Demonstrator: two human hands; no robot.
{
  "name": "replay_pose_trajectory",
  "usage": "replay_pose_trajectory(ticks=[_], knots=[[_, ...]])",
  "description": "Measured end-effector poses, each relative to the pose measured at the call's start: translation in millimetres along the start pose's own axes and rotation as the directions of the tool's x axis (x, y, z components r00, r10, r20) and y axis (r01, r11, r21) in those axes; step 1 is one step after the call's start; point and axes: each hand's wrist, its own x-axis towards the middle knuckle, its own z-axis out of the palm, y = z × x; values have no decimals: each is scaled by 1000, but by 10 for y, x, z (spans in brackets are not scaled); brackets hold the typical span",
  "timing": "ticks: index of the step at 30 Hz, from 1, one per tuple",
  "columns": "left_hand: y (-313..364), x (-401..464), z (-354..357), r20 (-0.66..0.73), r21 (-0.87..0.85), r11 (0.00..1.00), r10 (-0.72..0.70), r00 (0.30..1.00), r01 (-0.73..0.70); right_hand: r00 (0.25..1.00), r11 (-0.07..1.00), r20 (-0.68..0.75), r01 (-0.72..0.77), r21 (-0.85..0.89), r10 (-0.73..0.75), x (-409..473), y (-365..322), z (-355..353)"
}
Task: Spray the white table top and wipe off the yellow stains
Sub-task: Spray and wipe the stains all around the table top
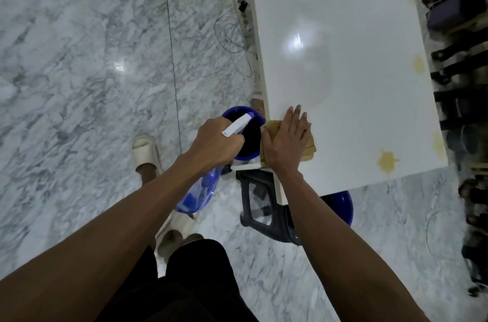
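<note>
- White table point(343, 71), upper right of frame; yellow stains point(387, 160) along its right edge.
- Right hand point(286, 141), fingers straight, presses a tan cloth point(309, 147) at the table's lower left corner.
- Left hand point(214, 141) grips a spray bottle point(196, 193) beside the table.

The floor point(79, 57) is grey-white marble with a thin dark joint line running from far to near. On it, at the left, stand two cream slippers point(146, 152), one nearer than the other. A blue bucket point(247, 134) stands on the floor, and a dark plastic stool point(260, 205) is nearer. Farther away lies a white power strip point(244, 15) with thin cables point(228, 36) curled beside it. At the far right there are dark bags point(454, 5), blurred.
</note>
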Motion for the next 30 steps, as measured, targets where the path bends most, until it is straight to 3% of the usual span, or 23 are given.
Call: replay_pose_trajectory(ticks=[9,15,20,28,30], knots=[[-203,-663,482,-32,-5,1000,-18,999,18,996,996,21,89,-18,-88,-867,493,182],[-96,-794,554,3,17,1000,-20,1000,20,980,979,27,198,41,-200,-992,603,201],[-48,-738,481,16,39,999,1,1000,-2,918,918,29,397,0,-396,-1087,808,219],[165,-701,390,63,150,988,13,998,-23,891,904,153,426,42,-427,-1053,841,111],[234,-704,392,76,154,988,13,997,-25,858,870,167,493,-9,-485,-1081,948,115]])
